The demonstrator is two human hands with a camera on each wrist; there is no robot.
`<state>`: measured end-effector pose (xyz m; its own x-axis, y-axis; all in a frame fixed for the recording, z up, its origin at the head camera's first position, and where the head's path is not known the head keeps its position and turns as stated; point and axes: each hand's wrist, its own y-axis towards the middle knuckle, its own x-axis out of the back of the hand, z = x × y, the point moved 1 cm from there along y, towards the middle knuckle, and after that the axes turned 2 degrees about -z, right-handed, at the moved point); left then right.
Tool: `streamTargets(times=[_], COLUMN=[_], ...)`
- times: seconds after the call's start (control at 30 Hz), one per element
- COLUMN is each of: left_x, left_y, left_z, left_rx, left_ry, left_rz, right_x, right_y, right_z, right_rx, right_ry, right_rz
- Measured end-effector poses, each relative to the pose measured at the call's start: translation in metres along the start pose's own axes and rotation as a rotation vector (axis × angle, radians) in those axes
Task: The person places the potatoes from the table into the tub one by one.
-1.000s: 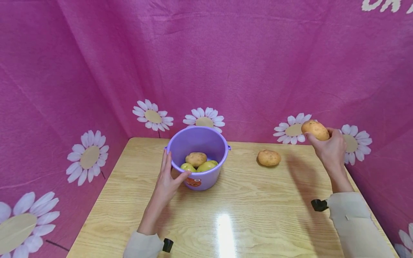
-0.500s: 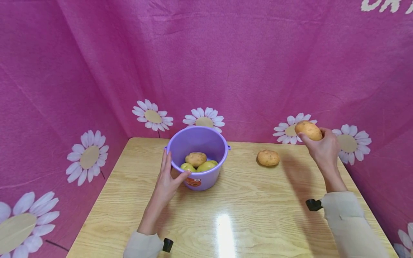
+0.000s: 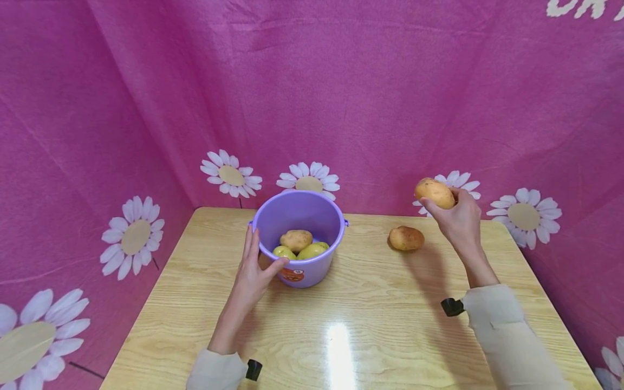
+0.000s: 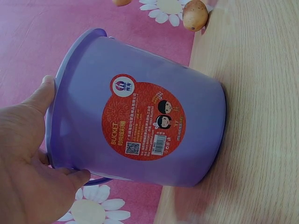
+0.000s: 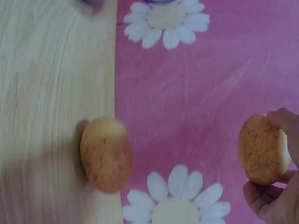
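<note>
A purple bucket (image 3: pixel 314 271) stands upright on the table, a red label on its side. My left hand (image 3: pixel 251 276) holds its near left rim, thumb at the front and fingers along the side; the left wrist view shows this hand (image 4: pixel 39 154) at the rim too. Inside lie a brown potato (image 3: pixel 296 240) and two smooth yellow-green rounded things (image 3: pixel 313 251). My right hand (image 3: pixel 460 219) grips another potato (image 3: pixel 434 193), raised above the table; the right wrist view shows this potato (image 5: pixel 263 151) between thumb and fingers. A further potato (image 3: pixel 407 238) lies on the table below and left of it.
The light wooden table (image 3: pixel 370 314) ends at a pink cloth (image 3: pixel 380 108) with white daisies, hung behind and at both sides. A purple handle lug (image 3: pixel 346 222) juts from the bucket's right side.
My right hand has moved left with the raised potato, from the table's right side to above the lying potato, whose right part is now in shadow. My left hand and the bucket have stayed put.
</note>
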<state>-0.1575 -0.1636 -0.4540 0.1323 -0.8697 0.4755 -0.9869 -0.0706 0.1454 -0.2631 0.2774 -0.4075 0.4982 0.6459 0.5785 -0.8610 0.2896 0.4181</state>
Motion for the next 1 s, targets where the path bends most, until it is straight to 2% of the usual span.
streamTargets(times=[0.43,1.0], left_x=[0.000,0.000], left_y=[0.001,0.000], left_z=[0.000,0.000], left_rx=[-0.011,0.005], left_ry=[0.000,0.003], left_rz=[0.002,0.004], right_x=[-0.029,-0.072], right_y=[-0.009,-0.030], right_z=[0.044,0.105], right_rx=[0.096,0.153], right_ry=[0.060,0.118], right_rz=[0.080,0.150])
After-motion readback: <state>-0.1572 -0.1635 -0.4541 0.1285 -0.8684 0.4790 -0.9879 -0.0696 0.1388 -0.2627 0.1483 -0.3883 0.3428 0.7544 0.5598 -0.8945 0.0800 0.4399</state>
